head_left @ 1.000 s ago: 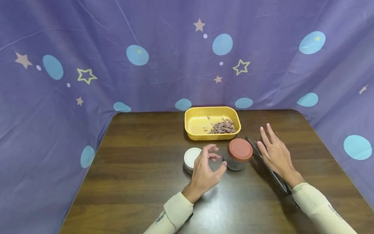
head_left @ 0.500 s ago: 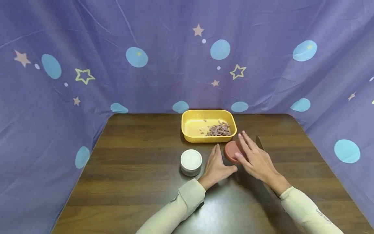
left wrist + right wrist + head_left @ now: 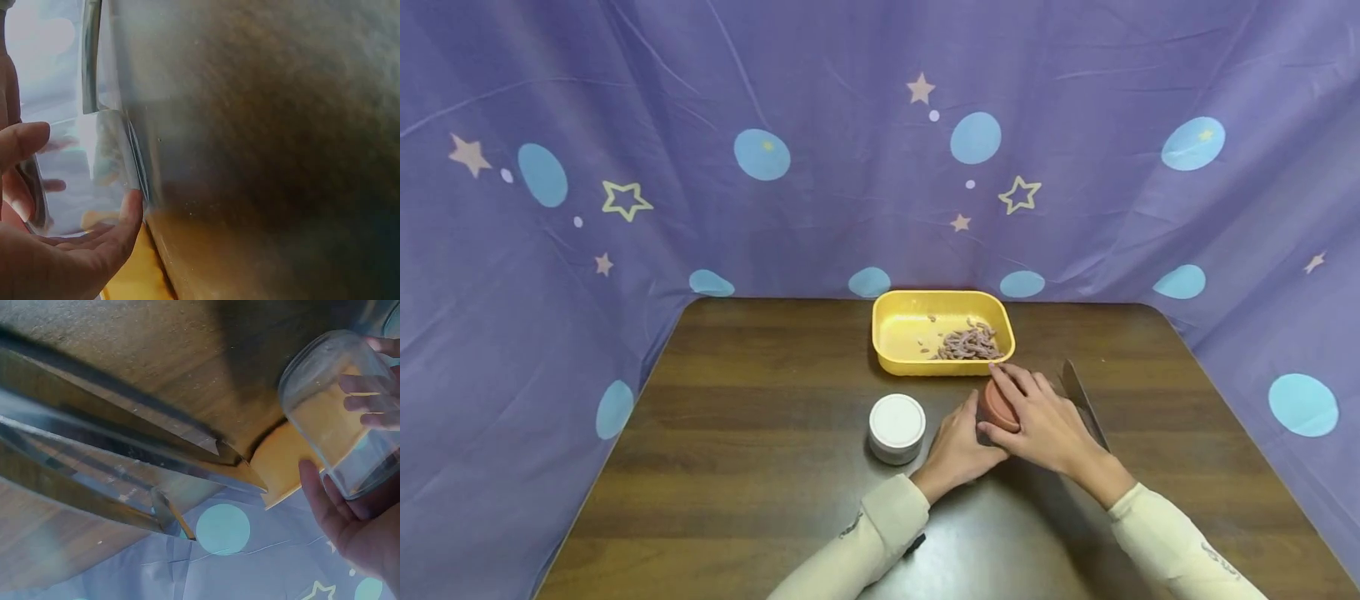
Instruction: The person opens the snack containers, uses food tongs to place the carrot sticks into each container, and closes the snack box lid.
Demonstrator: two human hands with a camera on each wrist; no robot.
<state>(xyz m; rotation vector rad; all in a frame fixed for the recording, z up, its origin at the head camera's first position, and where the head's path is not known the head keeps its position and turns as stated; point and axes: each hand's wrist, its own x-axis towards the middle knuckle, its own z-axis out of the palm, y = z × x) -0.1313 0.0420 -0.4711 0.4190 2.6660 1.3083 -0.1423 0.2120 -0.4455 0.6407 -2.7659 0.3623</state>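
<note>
My right hand (image 3: 1048, 425) had moved from over the knife (image 3: 1081, 396) to the lid (image 3: 1000, 408), pinching its rim; my left hand (image 3: 958, 446) had curled round the jar (image 3: 325, 415). I judged I was securing my hold; next called for firming both grips evenly. The jar stood roughly upright, lid up, long axis near vertical, tray (image 3: 902, 333) at eleven o'clock, knife at three.
</note>
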